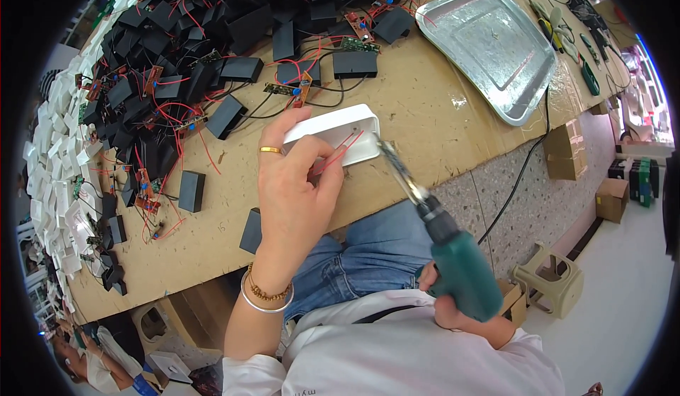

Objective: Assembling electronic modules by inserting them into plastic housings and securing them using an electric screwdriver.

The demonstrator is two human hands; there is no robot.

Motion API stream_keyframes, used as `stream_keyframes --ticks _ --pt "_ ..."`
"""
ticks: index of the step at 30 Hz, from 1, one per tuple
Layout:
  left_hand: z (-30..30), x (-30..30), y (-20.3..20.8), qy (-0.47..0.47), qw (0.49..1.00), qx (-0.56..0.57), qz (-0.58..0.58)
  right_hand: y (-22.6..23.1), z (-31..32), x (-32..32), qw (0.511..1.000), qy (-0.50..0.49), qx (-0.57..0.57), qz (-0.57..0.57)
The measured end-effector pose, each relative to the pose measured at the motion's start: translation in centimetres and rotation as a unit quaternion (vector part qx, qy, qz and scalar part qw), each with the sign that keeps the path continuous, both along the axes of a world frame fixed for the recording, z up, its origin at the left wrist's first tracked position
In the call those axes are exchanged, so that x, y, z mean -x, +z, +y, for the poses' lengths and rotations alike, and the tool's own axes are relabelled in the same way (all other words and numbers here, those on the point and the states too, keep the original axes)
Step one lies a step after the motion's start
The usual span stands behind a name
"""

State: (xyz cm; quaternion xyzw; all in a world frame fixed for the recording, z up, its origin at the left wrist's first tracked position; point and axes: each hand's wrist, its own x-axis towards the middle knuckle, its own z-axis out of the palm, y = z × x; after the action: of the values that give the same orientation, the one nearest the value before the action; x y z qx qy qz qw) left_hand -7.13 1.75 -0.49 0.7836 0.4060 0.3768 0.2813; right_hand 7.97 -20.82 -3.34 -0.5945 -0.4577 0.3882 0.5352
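In my left hand (pixel 294 180) is an open white plastic case (pixel 336 117), held over the near edge of the table. Thin red wires (pixel 345 148) run from inside the case to my thumb and fingertips. My right hand (pixel 453 312) grips a green power drill (pixel 466 275) by its handle, above my lap. A long metal bit (pixel 400 173) points from its black chuck up toward the right end of the case. The bit is blurred, and I cannot tell whether its tip touches the case.
Black boxes (pixel 227 117) with wires and small circuit boards pile up across the far left of the table. White cases (pixel 53 183) heap along the left. A metal tray (pixel 503 49) lies at the far right, with hand tools (pixel 588 70) beyond it. A stool (pixel 549 279) stands at right.
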Motion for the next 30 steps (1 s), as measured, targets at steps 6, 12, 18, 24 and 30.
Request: stream_keyframes --ticks 6,12,18,24,30 --pt "0.0 0.0 0.3 -0.011 1.000 0.021 0.003 2.7 0.5 -1.2 0.999 0.027 -0.035 -0.004" --pt "0.2 -0.1 0.0 0.025 1.000 -0.010 0.004 2.7 0.7 -0.4 1.000 -0.026 -0.009 0.008" --pt "-0.4 -0.6 0.7 0.070 0.995 -0.035 0.069 1.5 1.1 -0.3 0.997 -0.024 -0.067 0.012" --pt "-0.1 0.1 0.3 0.011 0.998 -0.057 0.037 0.9 1.3 -0.1 0.994 -0.036 -0.102 0.023" --pt "0.1 0.0 -0.2 0.032 0.996 -0.055 0.061 -0.7 0.7 -0.2 0.994 -0.008 -0.109 0.000"
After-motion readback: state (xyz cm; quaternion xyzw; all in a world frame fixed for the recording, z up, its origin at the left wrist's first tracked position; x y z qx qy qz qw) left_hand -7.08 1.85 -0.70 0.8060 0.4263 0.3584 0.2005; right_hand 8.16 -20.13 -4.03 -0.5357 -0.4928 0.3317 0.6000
